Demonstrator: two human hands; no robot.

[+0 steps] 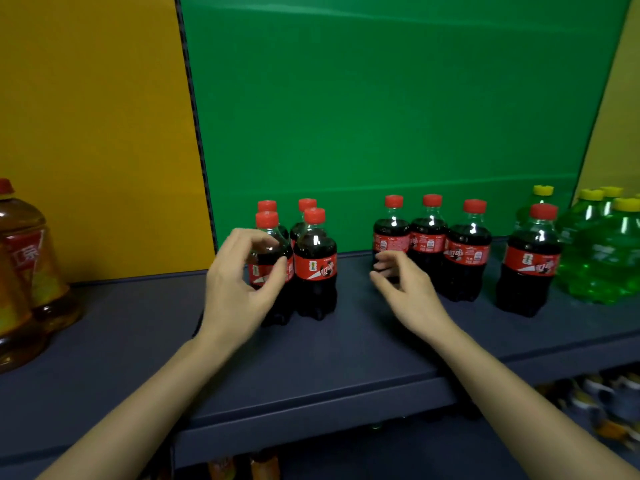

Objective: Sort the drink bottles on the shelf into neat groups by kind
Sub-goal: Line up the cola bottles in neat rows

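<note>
Small cola bottles with red caps and red labels stand on a dark blue shelf (346,348). A tight cluster of several stands left of centre. My left hand (239,285) grips the front-left cola bottle (272,252) of that cluster, thumb across its label and fingers curled over its shoulder. Beside it stands another cola bottle (316,268). Three more stand in a row (429,237) at the middle. My right hand (403,289) hovers in front of the base of the leftmost one (391,233), fingers loosely curled and holding nothing. A single cola bottle (530,265) stands further right.
Large amber tea bottles (24,271) with red caps crowd the shelf's left end. Green soda bottles (602,254) with yellow caps stand at the right end. A green back panel (381,116) rises behind the bottles. Below the shelf's front edge, a lower shelf holds more goods (606,403).
</note>
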